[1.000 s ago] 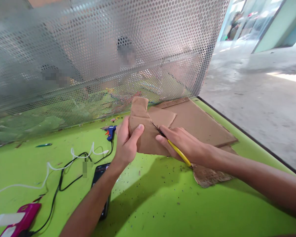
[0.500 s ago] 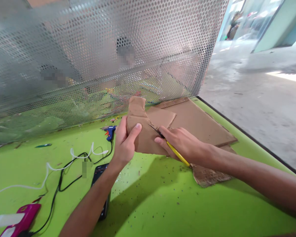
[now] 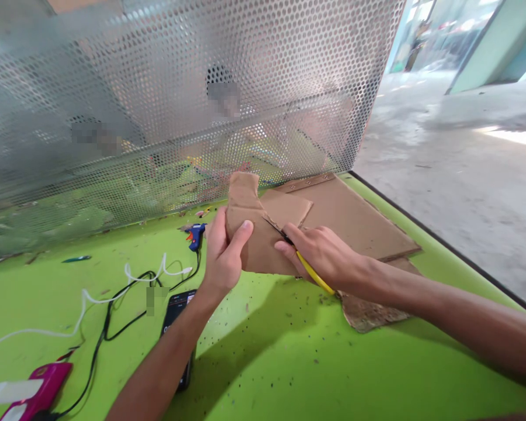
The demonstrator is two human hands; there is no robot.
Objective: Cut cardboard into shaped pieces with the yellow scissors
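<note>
My left hand (image 3: 228, 248) grips a piece of brown cardboard (image 3: 263, 248) by its left side, thumb on top and fingers behind. The piece has a narrow upper part and a curved notch along its right edge. Wrapped in my right hand (image 3: 322, 251) is a yellow-handled tool (image 3: 314, 273) with a thin dark pointed end. Its point lies at the cardboard's notched edge, close to my left thumb. Whether it is pliers or scissors I cannot tell, since my fingers cover its middle.
More cardboard sheets (image 3: 355, 219) lie behind my right hand, with a torn piece (image 3: 368, 313) under that forearm. A blue glue gun (image 3: 196, 236), a phone (image 3: 175, 313), cables (image 3: 107, 318) and a pink power strip (image 3: 48, 383) are at left. A perforated metal screen (image 3: 263, 52) stands behind.
The tool's point has shifted slightly up and left along the cardboard edge. My left hand has moved very slightly right; its grip stays the same.
</note>
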